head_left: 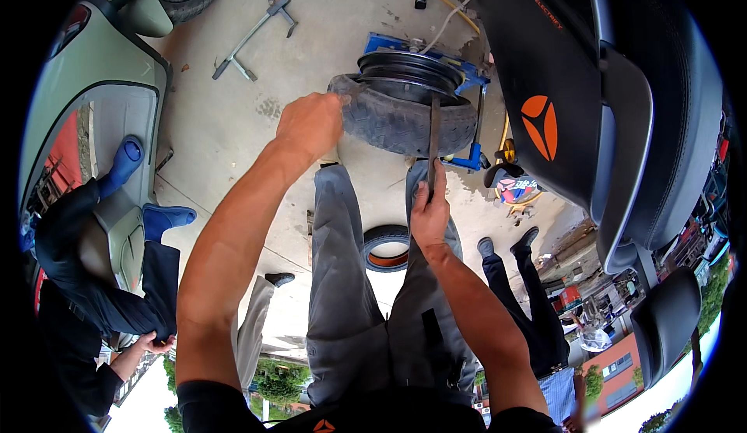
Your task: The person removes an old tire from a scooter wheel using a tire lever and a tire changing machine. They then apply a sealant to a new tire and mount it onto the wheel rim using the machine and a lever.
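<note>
A worn black tyre (pixel 405 126) sits partly off a black wheel rim (pixel 408 73), in front of me. The rim rests on a blue metal stand (pixel 467 75). My right hand (pixel 430 213) is wrapped round the lower end of a long flat tyre lever (pixel 434 141). The lever's far end reaches the gap between tyre and rim. My left hand (pixel 310 126) is closed at the tyre's left edge, its thumb side against the rubber. The inner side of that grip is hidden.
A loose tyre (pixel 386 248) lies on the floor by my legs. A cross-shaped wrench (pixel 257 36) and other tools lie beyond. A black scooter seat (pixel 545 83) looms at right; a pale green scooter (pixel 117 52) stands at left. Other people are nearby on both sides.
</note>
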The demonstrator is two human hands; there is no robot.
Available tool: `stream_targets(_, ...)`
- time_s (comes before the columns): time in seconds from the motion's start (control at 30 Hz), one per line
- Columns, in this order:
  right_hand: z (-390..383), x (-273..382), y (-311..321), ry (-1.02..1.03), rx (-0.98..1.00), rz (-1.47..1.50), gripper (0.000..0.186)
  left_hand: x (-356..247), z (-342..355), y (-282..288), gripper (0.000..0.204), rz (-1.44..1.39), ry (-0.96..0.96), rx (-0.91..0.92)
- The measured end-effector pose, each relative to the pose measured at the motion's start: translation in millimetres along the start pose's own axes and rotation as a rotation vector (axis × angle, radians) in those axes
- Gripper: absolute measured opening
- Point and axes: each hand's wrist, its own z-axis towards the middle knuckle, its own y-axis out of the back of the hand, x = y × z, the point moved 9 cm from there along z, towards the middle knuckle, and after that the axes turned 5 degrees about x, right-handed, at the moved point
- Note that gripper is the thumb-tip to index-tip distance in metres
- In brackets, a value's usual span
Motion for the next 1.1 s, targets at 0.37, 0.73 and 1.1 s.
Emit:
stream_targets(0.37, -3, -1, -9, 0.062, -0.018, 0.064, 0.058, -8, 17, -63, 0.04, -0.104, 0.12, -0.141)
stream_targets(0.73, 5, -50, 0, 0.175, 0.008, -0.071, 0.058, -3, -11, -237, 0.051, -0.526, 0.244, -0.539)
stream_targets(1.1, -101, -36, -23, -0.134, 0.276, 0.134, 0.044, 20, -121, -253, 0.043, -1.541, 0.499, 0.059)
